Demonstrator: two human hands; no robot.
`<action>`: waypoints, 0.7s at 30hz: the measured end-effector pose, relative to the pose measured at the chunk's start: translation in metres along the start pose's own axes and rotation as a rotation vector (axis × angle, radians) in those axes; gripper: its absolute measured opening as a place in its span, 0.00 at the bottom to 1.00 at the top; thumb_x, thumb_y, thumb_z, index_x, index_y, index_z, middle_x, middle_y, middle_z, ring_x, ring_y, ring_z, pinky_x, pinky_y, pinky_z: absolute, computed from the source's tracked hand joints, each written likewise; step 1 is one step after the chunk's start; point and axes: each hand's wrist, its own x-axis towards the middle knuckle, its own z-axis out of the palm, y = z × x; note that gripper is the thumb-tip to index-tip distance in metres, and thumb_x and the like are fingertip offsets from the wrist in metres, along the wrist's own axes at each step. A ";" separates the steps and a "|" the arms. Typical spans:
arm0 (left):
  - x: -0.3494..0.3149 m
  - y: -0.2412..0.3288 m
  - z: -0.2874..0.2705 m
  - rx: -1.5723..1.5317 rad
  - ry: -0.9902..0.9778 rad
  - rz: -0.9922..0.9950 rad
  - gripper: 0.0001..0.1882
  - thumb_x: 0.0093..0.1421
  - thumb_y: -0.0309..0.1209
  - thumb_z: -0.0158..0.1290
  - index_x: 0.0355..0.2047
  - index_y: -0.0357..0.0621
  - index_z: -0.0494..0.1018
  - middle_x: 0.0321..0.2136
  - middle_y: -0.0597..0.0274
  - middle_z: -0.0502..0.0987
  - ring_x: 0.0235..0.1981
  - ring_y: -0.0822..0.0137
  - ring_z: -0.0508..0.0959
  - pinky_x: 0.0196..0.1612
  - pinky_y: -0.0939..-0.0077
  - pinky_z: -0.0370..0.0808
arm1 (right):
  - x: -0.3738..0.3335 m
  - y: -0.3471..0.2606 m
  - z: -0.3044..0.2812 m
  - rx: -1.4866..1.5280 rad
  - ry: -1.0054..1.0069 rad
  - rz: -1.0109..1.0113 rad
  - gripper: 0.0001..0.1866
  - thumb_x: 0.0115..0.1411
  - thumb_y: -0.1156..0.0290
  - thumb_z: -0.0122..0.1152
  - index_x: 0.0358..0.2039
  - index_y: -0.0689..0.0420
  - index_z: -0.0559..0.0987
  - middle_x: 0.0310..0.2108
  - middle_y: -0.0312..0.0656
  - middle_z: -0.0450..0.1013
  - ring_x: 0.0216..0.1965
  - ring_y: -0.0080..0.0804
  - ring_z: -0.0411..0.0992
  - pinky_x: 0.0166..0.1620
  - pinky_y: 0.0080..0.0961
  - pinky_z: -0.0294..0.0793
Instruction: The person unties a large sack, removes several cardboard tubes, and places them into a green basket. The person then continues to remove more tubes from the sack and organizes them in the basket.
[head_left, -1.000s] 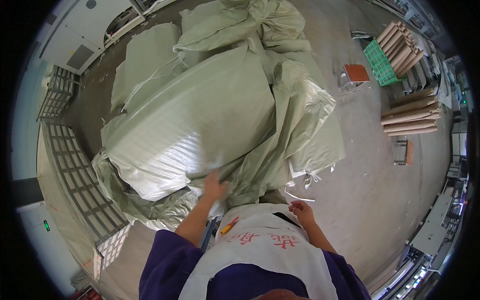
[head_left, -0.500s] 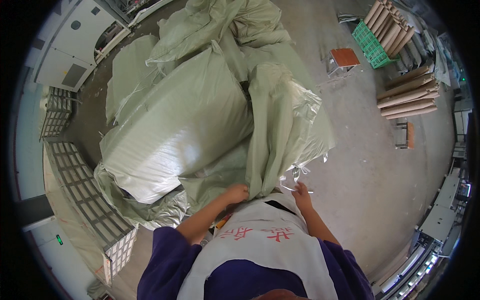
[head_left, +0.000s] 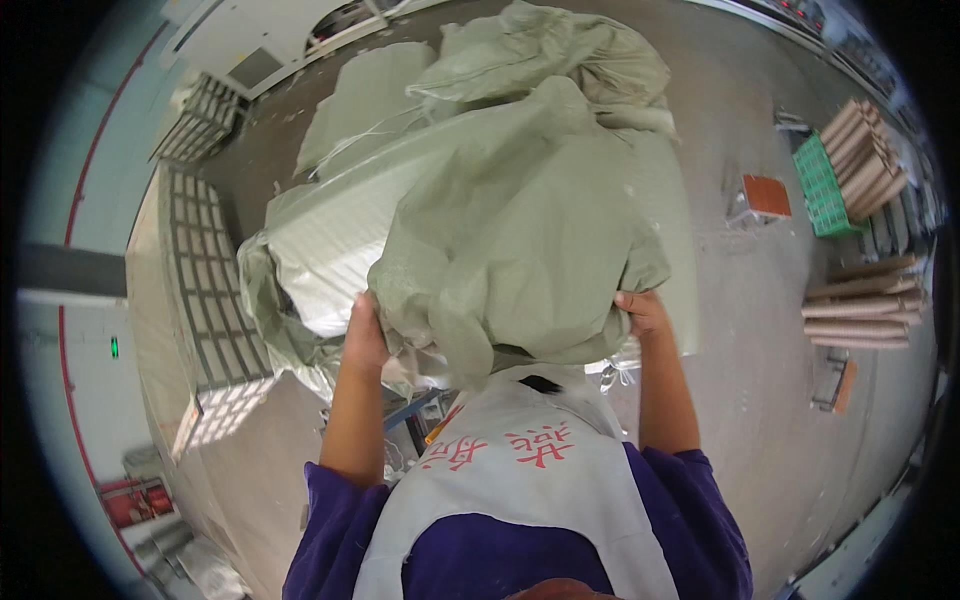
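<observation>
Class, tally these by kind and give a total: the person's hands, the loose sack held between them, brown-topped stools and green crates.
Hands: 2
Held sack: 1
Brown-topped stools: 2
Green crate: 1
Total: 6

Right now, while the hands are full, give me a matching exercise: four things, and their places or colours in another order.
Things:
1. left hand
2. crate
3. right hand
4. apron

Places or colours:
A. at the right edge of the loose sack
B. whitish, with red marks
C. at the left edge of the loose sack
D. green, holding brown tubes

Pairs: 1-C, 2-D, 3-A, 4-B
</observation>
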 end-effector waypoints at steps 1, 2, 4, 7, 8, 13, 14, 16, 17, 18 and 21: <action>-0.007 0.002 -0.008 -0.144 -0.099 0.033 0.33 0.58 0.49 0.49 0.52 0.32 0.62 0.46 0.55 0.71 0.47 0.65 0.71 0.50 0.70 0.69 | 0.005 -0.024 0.005 -0.190 -0.048 -0.011 0.35 0.45 0.70 0.70 0.53 0.62 0.66 0.48 0.42 0.70 0.48 0.35 0.69 0.50 0.33 0.69; -0.011 0.003 -0.015 -0.020 -0.074 0.033 0.31 0.58 0.47 0.51 0.50 0.32 0.63 0.44 0.56 0.72 0.45 0.66 0.72 0.48 0.72 0.70 | 0.010 -0.044 0.011 -0.354 -0.036 0.026 0.32 0.45 0.71 0.69 0.51 0.63 0.68 0.47 0.41 0.71 0.47 0.33 0.69 0.50 0.31 0.69; -0.019 0.001 -0.027 0.209 -0.037 0.028 0.26 0.56 0.42 0.54 0.46 0.31 0.67 0.39 0.58 0.75 0.40 0.70 0.74 0.44 0.77 0.71 | 0.017 -0.074 0.024 -0.643 -0.073 -0.023 0.25 0.48 0.71 0.67 0.46 0.64 0.72 0.43 0.40 0.72 0.45 0.31 0.69 0.47 0.28 0.69; -0.023 -0.008 -0.042 0.295 0.237 0.002 0.16 0.55 0.34 0.57 0.37 0.33 0.72 0.29 0.65 0.76 0.30 0.76 0.73 0.36 0.84 0.69 | 0.028 -0.107 0.037 -0.928 0.024 -0.145 0.24 0.52 0.67 0.64 0.47 0.65 0.71 0.44 0.40 0.71 0.44 0.30 0.69 0.47 0.27 0.68; -0.023 -0.014 -0.043 0.242 0.325 0.176 0.09 0.56 0.30 0.55 0.31 0.35 0.73 0.23 0.69 0.74 0.24 0.79 0.68 0.30 0.86 0.65 | 0.034 -0.114 0.042 -0.891 0.120 -0.156 0.24 0.53 0.65 0.63 0.47 0.65 0.71 0.44 0.40 0.71 0.44 0.30 0.68 0.48 0.26 0.67; -0.033 -0.005 -0.044 0.496 0.657 0.332 0.10 0.55 0.30 0.56 0.34 0.36 0.73 0.27 0.62 0.76 0.30 0.71 0.74 0.37 0.82 0.69 | 0.049 -0.129 0.066 -0.619 0.339 -0.307 0.26 0.56 0.61 0.60 0.50 0.64 0.69 0.46 0.43 0.69 0.45 0.31 0.68 0.50 0.26 0.65; -0.040 0.000 -0.037 0.700 0.706 0.366 0.13 0.53 0.31 0.58 0.37 0.37 0.73 0.30 0.57 0.76 0.34 0.66 0.75 0.40 0.78 0.69 | 0.044 -0.129 0.072 -0.566 0.301 -0.310 0.26 0.57 0.61 0.59 0.50 0.64 0.68 0.46 0.44 0.69 0.46 0.31 0.67 0.50 0.27 0.65; -0.058 0.014 -0.016 1.053 0.672 0.602 0.26 0.47 0.36 0.62 0.45 0.39 0.69 0.42 0.48 0.71 0.45 0.56 0.71 0.48 0.66 0.66 | 0.028 -0.122 0.088 -0.409 0.199 -0.234 0.25 0.59 0.60 0.56 0.51 0.64 0.68 0.48 0.45 0.68 0.48 0.31 0.66 0.50 0.27 0.65; -0.067 0.021 -0.003 1.203 0.556 0.825 0.36 0.42 0.39 0.65 0.50 0.40 0.65 0.49 0.44 0.67 0.52 0.50 0.67 0.53 0.59 0.63 | 0.020 -0.116 0.097 -0.324 0.119 -0.169 0.25 0.60 0.60 0.55 0.52 0.65 0.67 0.49 0.45 0.68 0.49 0.31 0.66 0.51 0.28 0.65; -0.078 0.026 0.010 1.389 0.367 0.778 0.43 0.38 0.41 0.67 0.54 0.41 0.62 0.55 0.44 0.60 0.56 0.50 0.61 0.54 0.54 0.59 | 0.010 -0.111 0.106 -0.567 0.093 -0.087 0.26 0.60 0.59 0.53 0.52 0.65 0.67 0.49 0.45 0.68 0.51 0.32 0.64 0.52 0.28 0.64; -0.077 0.014 0.054 1.555 -0.112 0.658 0.51 0.32 0.47 0.67 0.56 0.41 0.59 0.59 0.43 0.52 0.60 0.48 0.54 0.57 0.48 0.51 | -0.015 -0.090 0.132 -1.333 -0.257 -0.161 0.26 0.63 0.56 0.49 0.52 0.66 0.66 0.48 0.45 0.68 0.51 0.34 0.64 0.52 0.31 0.64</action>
